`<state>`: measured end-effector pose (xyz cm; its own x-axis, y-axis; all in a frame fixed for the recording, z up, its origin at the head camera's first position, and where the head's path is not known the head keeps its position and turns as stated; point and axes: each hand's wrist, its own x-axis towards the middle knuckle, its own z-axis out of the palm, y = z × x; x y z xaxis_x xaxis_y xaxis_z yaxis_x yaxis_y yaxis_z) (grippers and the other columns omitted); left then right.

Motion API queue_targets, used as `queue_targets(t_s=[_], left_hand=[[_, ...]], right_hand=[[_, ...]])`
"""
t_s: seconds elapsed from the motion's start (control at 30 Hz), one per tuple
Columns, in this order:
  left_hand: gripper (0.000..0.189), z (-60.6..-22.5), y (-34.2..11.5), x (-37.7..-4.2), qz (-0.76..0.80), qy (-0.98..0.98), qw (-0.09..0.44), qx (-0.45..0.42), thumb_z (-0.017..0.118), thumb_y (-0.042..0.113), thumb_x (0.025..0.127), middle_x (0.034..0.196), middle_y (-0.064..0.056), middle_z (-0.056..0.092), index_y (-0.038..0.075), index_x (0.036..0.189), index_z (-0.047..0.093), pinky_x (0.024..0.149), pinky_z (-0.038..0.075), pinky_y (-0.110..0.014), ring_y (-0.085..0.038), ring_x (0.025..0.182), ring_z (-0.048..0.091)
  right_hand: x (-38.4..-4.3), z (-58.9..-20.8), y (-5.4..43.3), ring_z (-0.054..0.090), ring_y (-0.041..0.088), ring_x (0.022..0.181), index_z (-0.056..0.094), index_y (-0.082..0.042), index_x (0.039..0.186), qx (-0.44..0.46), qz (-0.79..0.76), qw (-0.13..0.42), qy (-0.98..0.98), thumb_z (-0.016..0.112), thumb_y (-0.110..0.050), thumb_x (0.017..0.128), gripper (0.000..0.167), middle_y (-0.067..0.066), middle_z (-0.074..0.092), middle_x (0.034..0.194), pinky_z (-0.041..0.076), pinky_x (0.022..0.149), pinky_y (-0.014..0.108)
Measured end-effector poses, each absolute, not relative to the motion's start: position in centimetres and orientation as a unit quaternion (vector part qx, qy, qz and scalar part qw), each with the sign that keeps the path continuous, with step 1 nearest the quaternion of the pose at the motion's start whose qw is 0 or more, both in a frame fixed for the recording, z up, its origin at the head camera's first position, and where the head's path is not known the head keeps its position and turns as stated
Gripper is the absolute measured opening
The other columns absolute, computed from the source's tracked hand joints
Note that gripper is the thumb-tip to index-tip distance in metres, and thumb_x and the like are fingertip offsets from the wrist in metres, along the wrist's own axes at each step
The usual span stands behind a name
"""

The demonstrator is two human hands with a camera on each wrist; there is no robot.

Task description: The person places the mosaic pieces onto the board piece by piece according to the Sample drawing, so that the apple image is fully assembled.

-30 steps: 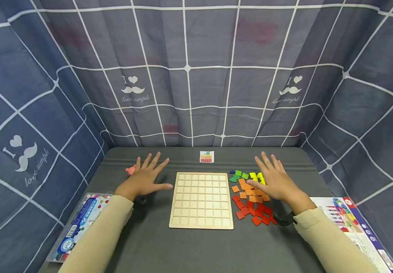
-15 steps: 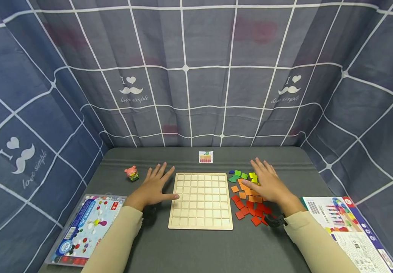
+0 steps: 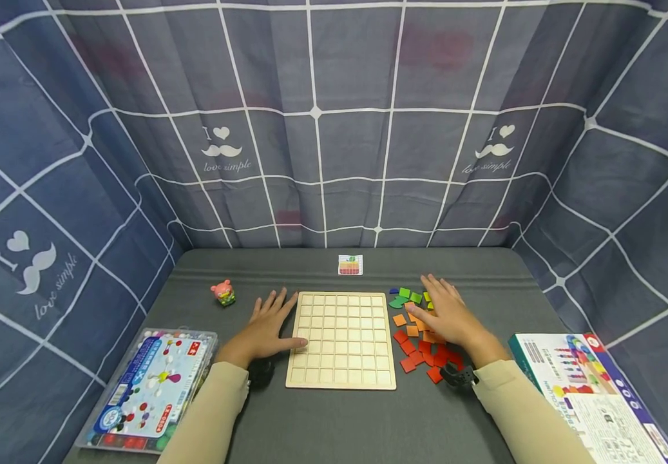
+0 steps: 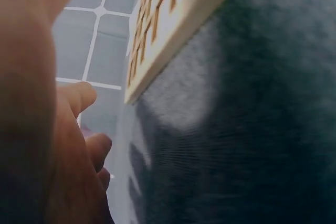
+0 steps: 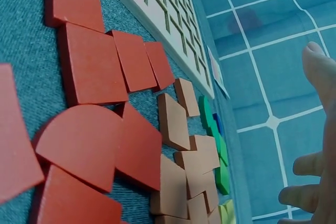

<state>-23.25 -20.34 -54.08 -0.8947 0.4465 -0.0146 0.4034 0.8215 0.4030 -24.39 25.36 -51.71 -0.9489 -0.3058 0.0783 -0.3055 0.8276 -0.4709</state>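
Drawn closer together since a second ago, the left hand (image 3: pixel 263 332) and right hand (image 3: pixel 454 321) are held with fingers extended, nothing gripped. Tiles (image 3: pixel 424 347), strung front to back just right of the board (image 3: pixel 342 341), are overhung by the nearer right hand.

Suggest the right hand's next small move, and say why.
I'd probably lower the right hand and pinch one red tile. The hand is open, holds nothing and looks to be over the pile that includes orange tiles. The wooden grid board shows no tiles, and the small picture card beyond it seems red along its lower part.
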Motion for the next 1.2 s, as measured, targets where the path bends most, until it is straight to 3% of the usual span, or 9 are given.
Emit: queue_targets(t_s=[0.33, 0.73, 1.2], left_hand=[[0.091, -54.8, -21.2, -23.3, 0.204, 0.952, 0.061, 0.219, 0.058, 0.065, 0.1, 0.173, -0.015, 0.017, 0.019, 0.171, 0.024, 0.121, -0.007, -0.068, -0.043, 0.158, 0.005], [0.075, -55.2, -21.4, -23.3, 0.219, 0.942, 0.051, 0.25, 0.056, 0.051, 0.107, 0.173, -0.008, 0.022, 0.016, 0.169, 0.031, 0.12, -0.006, -0.07, -0.042, 0.158, 0.01], [0.07, -55.7, -20.8, -22.9, 0.216, 0.94, 0.038, 0.26, 0.054, 0.048, 0.108, 0.172, -0.006, 0.026, 0.014, 0.167, 0.035, 0.124, -0.002, -0.064, -0.037, 0.158, 0.013]], right_hand=[[-24.4, -52.0, 24.9, 0.015, 0.052, 0.153, 0.028, -0.001, 0.166, -0.151, -0.265, 0.007, 0.952, 0.052, -0.064, 0.103, 0.093, 0.024, 0.023, 0.169, 0.015, 0.118, 0.074], [-25.0, -52.5, 24.2, 0.018, 0.049, 0.154, 0.028, -0.004, 0.167, -0.153, -0.275, 0.011, 0.949, 0.05, -0.068, 0.103, 0.093, 0.023, 0.026, 0.169, 0.021, 0.118, 0.072], [-25.7, -53.6, 24.0, 0.028, 0.047, 0.15, 0.038, 0.002, 0.161, -0.186, -0.294, 0.002, 0.938, 0.059, -0.048, 0.107, 0.077, 0.024, 0.037, 0.163, 0.026, 0.118, 0.068]])
